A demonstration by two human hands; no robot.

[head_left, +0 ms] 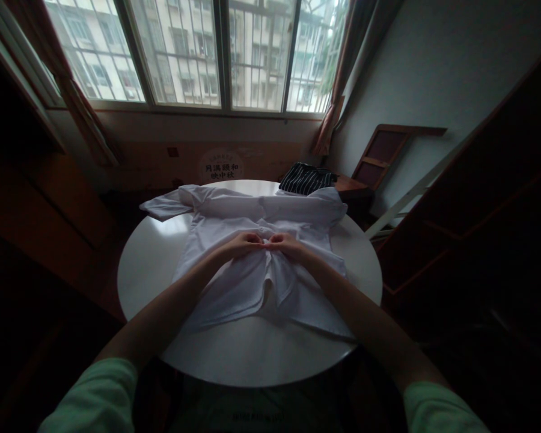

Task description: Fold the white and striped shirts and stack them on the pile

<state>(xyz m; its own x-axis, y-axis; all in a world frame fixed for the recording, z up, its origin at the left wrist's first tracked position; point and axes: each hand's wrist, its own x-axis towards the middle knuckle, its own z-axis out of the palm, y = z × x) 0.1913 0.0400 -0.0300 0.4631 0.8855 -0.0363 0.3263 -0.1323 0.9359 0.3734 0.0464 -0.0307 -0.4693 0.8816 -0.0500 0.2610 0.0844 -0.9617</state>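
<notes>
A white shirt [234,282] lies spread flat on a round white table [148,264], collar end toward the window, one sleeve [166,205] stretched to the far left. My left hand [242,244] and my right hand [285,243] meet fingertip to fingertip at the middle of the shirt's front. Both pinch the fabric along the front opening. Below the hands the front edges gape slightly apart.
A folded dark striped garment [307,178] rests at the table's far right edge. A wooden chair [379,159] stands beyond it by the wall. Dark wooden furniture flanks both sides. A barred window [198,54] and a cardboard box [220,163] lie behind the table.
</notes>
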